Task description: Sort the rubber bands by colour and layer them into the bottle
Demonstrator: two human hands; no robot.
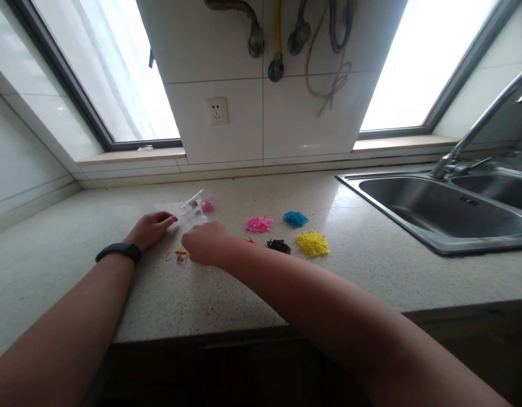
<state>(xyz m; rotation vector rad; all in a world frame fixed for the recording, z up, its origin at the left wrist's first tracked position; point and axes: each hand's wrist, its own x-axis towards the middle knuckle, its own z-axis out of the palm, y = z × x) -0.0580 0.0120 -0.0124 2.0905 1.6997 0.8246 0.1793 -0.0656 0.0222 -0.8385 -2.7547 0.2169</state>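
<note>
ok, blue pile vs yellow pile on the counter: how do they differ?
Colour: the blue pile is blue; the yellow pile is yellow.
Size: the yellow pile looks broader and taller; the blue pile smaller.
Place: the blue pile sits nearer the wall, the yellow pile nearer the front edge.
Shared: both are loose heaps lying on the speckled counter.

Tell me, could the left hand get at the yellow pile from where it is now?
Probably not straight across: the right hand and the black pile lie between the left hand and the yellow pile.
</note>
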